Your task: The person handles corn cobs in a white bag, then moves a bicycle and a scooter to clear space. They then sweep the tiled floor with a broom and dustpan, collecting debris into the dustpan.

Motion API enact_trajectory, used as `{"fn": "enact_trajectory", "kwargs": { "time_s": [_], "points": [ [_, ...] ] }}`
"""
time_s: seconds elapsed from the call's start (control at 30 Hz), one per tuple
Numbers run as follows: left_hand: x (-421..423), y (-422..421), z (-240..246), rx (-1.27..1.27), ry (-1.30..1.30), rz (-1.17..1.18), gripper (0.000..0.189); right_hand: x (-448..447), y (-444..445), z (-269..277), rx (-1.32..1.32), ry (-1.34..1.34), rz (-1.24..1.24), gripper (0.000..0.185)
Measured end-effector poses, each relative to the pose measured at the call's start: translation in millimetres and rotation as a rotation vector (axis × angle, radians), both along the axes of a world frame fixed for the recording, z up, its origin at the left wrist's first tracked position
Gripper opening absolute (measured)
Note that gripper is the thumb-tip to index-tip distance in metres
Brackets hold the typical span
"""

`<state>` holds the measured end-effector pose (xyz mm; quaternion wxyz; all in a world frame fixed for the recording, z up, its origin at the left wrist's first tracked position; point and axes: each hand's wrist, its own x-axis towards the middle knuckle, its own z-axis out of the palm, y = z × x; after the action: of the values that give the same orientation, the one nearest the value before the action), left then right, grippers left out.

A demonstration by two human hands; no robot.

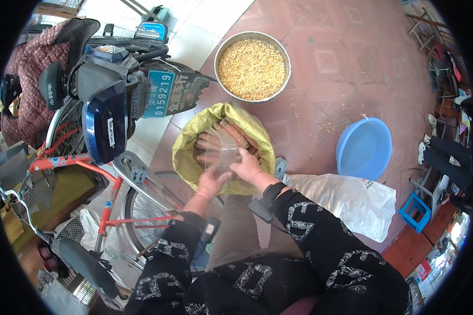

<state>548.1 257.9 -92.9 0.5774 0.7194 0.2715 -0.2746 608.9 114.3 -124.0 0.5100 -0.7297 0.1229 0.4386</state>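
A yellow woven sack (185, 145) stands before me with its mouth rolled open. Reddish corn cobs, bare of kernels as far as I can tell, lie inside (235, 133). Over the opening, my left hand (212, 183) and my right hand (249, 167) grip the near end of a clear plastic container (226, 151). Its shape is blurred, and cobs show through it. The left fingers are partly hidden behind the plastic. Beyond the sack, a round metal pot (288, 73) holds loose yellow corn kernels (252, 69).
A blue plastic basin (362, 149) and a white plastic sack (347, 201) are on the right. Kernels lie scattered on the red tiles (331, 126). An electric scooter (106, 118) and red bicycle (112, 201) crowd the left. Another person's legs (445, 157) and a blue stool (416, 212) appear far right.
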Motion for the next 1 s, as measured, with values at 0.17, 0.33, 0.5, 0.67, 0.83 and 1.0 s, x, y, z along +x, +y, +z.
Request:
{"fn": "enact_trajectory", "kwargs": {
  "time_s": [0.17, 0.33, 0.5, 0.67, 0.83, 1.0],
  "points": [
    [5.0, -18.5, 62.3, 0.507, -0.315, -0.316, 0.018, 6.0, -16.2, 51.6, 0.196, -0.012, -0.066, 0.062],
    [47.7, -34.5, 108.1, 0.664, -0.704, -0.537, 0.021, 21.4, -50.8, 112.5, 0.508, 0.129, -0.335, 0.080],
    [91.4, -62.1, 124.7, 0.596, -0.801, -0.833, 0.031, 36.2, -61.3, 122.1, 0.477, 0.101, -0.801, 0.036],
    [79.2, -60.2, 136.1, 0.546, -0.937, -0.570, 0.039, 66.1, -87.1, 90.0, 0.269, 0.234, -0.870, 0.025],
    [24.5, -19.6, 125.0, 0.602, -0.619, -0.465, 0.036, 117.6, -85.5, 73.0, 0.284, 0.281, -0.848, 0.037],
    [-34.4, 10.4, 112.5, 0.652, -0.403, -0.463, 0.034, 153.0, -69.5, 66.5, 0.250, 0.314, -0.880, 0.060]
  ]
}}
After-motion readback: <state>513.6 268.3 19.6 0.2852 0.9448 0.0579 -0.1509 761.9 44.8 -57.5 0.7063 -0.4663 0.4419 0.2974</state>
